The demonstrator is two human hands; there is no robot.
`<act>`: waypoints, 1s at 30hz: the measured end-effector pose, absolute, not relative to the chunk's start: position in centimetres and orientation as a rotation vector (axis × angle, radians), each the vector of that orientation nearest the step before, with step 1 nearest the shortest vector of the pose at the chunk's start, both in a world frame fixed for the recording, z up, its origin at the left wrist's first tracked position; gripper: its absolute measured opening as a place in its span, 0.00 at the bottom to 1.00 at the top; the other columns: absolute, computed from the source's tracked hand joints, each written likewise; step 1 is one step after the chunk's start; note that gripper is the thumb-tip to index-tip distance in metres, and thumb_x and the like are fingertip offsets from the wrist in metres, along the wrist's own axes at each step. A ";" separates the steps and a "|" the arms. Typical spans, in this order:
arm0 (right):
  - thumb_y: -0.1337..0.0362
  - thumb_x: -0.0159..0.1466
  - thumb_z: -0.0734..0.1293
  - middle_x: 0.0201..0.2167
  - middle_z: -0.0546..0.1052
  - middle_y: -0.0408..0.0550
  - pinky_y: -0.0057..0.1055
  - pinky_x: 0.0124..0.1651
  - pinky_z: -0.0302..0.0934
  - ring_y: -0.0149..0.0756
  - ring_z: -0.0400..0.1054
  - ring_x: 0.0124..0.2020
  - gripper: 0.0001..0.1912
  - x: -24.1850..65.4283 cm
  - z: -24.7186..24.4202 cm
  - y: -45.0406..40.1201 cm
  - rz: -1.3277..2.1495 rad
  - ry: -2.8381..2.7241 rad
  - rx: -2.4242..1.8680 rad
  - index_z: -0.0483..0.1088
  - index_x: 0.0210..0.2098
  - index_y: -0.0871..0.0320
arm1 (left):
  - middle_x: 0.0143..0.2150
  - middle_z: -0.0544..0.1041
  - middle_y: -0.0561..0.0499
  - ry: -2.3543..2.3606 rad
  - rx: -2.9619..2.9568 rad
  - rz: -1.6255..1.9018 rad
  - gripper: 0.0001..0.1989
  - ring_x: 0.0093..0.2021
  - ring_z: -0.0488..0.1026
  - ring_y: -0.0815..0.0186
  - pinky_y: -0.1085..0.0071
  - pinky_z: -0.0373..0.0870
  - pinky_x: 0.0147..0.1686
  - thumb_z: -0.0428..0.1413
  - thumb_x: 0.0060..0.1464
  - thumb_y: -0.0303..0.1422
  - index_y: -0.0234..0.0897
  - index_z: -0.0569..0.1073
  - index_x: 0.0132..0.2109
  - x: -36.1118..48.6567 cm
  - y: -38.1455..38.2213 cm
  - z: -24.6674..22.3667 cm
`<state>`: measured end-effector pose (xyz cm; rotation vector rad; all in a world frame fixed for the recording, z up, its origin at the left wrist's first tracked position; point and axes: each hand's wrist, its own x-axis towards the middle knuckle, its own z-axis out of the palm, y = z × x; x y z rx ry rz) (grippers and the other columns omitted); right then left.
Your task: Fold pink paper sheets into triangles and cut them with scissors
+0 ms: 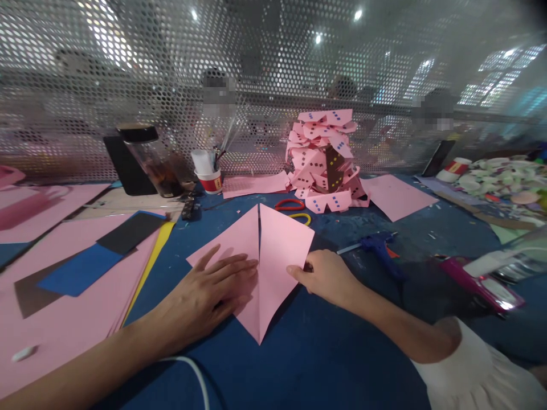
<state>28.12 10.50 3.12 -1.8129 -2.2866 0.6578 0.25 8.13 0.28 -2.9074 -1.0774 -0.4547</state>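
Note:
A folded sheet of pink paper (pixel 282 245) rests on the blue tabletop in front of me, its two flaps meeting along a middle line with a narrow gap. My left hand (pixel 217 282) lies on the left flap, fingers stretched out and flat. At the right edge, my right hand (pixel 322 273) pinches the paper between thumb and fingers; the right flap lifts slightly there. Just behind the sheet are scissors with a red handle loop (pixel 289 204) and a yellow one, their blades hidden. A blue glue gun (pixel 380 247) lies right of my right hand.
Pink folded pieces with small squares stand in a pile (pixel 322 159) at the back. Pink sheets (pixel 85 319) with blue and black card (pixel 132 230) cover the left. A bottle (pixel 156 165), a paper cup (pixel 209 181) and a magenta device (pixel 474 285) stand around. A white cable (pixel 194 367) runs in front.

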 end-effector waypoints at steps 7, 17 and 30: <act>0.54 0.66 0.64 0.17 0.74 0.46 0.29 0.26 0.51 0.32 0.66 0.19 0.23 28.2 3.0 10.5 0.626 -2.327 -1.779 0.69 0.17 0.57 | 0.66 0.72 0.52 -1.092 -2.917 -0.480 0.24 0.67 0.67 0.60 0.51 0.42 0.74 0.53 0.67 0.37 0.51 0.65 0.68 0.3 8.1 0.3; 0.52 0.67 0.64 0.18 0.75 0.46 0.29 0.27 0.53 0.32 0.67 0.20 0.24 28.5 3.0 10.4 0.680 -2.301 -1.751 0.70 0.19 0.57 | 0.66 0.72 0.51 -1.056 -2.897 -0.468 0.25 0.68 0.66 0.60 0.53 0.40 0.74 0.53 0.68 0.36 0.50 0.63 0.69 0.2 8.1 0.1; 0.48 0.65 0.65 0.20 0.76 0.46 0.28 0.26 0.49 0.32 0.67 0.21 0.24 28.4 2.4 10.3 0.658 -2.245 -1.729 0.71 0.20 0.57 | 0.59 0.79 0.51 -0.918 -2.928 -0.636 0.19 0.64 0.71 0.61 0.51 0.46 0.74 0.51 0.68 0.31 0.47 0.71 0.64 0.7 7.5 0.0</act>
